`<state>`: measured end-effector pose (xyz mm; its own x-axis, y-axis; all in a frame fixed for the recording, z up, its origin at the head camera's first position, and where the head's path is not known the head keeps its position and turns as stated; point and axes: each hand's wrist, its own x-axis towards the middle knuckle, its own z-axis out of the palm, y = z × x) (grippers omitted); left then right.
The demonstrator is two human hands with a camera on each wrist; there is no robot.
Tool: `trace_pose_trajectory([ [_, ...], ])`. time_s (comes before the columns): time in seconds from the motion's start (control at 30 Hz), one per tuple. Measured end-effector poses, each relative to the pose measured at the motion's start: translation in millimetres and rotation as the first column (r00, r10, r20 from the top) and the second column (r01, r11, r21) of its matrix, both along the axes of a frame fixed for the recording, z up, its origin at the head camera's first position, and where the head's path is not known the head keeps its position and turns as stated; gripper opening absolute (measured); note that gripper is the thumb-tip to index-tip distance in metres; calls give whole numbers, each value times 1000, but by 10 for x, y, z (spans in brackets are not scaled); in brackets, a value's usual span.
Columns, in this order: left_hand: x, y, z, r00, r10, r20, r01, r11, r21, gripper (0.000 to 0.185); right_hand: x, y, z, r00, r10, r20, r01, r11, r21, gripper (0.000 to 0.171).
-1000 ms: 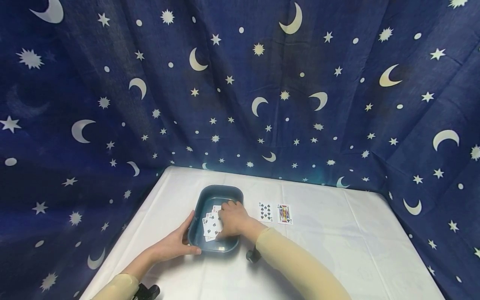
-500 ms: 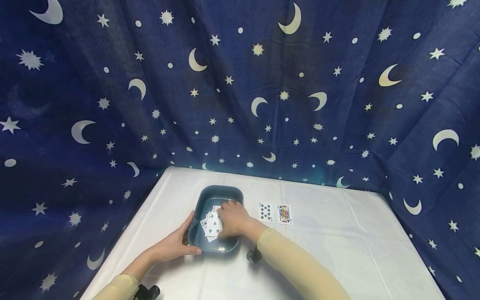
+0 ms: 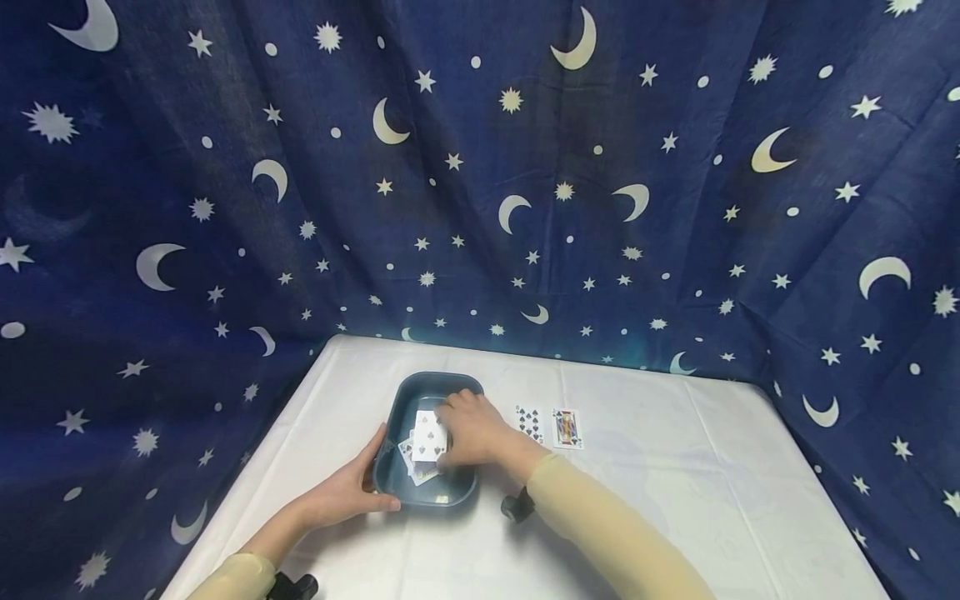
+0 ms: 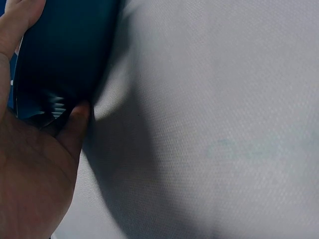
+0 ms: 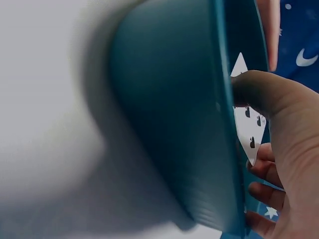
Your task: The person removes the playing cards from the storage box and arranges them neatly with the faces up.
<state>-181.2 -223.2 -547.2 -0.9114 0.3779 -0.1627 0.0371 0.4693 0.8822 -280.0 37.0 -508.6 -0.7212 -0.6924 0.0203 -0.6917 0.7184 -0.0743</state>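
A dark blue-green tray (image 3: 424, 395) stands on the white-covered table. My left hand (image 3: 345, 493) holds its near left corner, thumb on the near wall and fingers along the left side. In the left wrist view a fingertip presses the tray wall (image 4: 65, 55). Over the tray's right rim, my right hand (image 3: 474, 429) pinches a spade playing card (image 3: 426, 435) by its right edge. The right wrist view shows the card (image 5: 249, 130) tilted between thumb and fingers, just inside the rim. Below it, loose white cards (image 3: 420, 472) lie fanned in the tray.
Right of the tray, a spade number card (image 3: 529, 422) and a face card (image 3: 567, 428) lie face up side by side. The white table (image 3: 660, 483) is backed by a dark blue curtain (image 3: 480, 208) with moons and stars.
My right hand has lifted slightly and shifted a little right, bringing the spade card up off the others. The cards beneath are more spread out. The left hand keeps its hold.
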Motion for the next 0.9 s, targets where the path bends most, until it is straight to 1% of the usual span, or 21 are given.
trace_pose_trajectory([
  [0.1,-5,7,-12,1000,5,1,-5,1000,-2,128,-10,74,57,1000,-5,14,6,999,-39,89],
  [0.27,1,24,3,1000,12,-2,-12,1000,0,129,-31,258,198,999,-31,30,34,996,-84,92],
  [0.37,4,26,2,1000,19,1,-19,1000,-9,129,-68,421,258,998,-52,32,55,993,-108,94],
  [0.53,1,11,-8,1000,27,-4,-27,999,-20,130,-132,725,347,993,-109,51,116,981,-153,93],
  [0.73,-3,6,-1,1000,23,-3,-23,1000,-4,130,-189,1106,434,984,-158,76,169,972,-165,93],
  [0.9,0,13,1,1000,19,-6,-19,1000,-10,130,-201,1446,430,979,-176,106,192,969,-156,91],
])
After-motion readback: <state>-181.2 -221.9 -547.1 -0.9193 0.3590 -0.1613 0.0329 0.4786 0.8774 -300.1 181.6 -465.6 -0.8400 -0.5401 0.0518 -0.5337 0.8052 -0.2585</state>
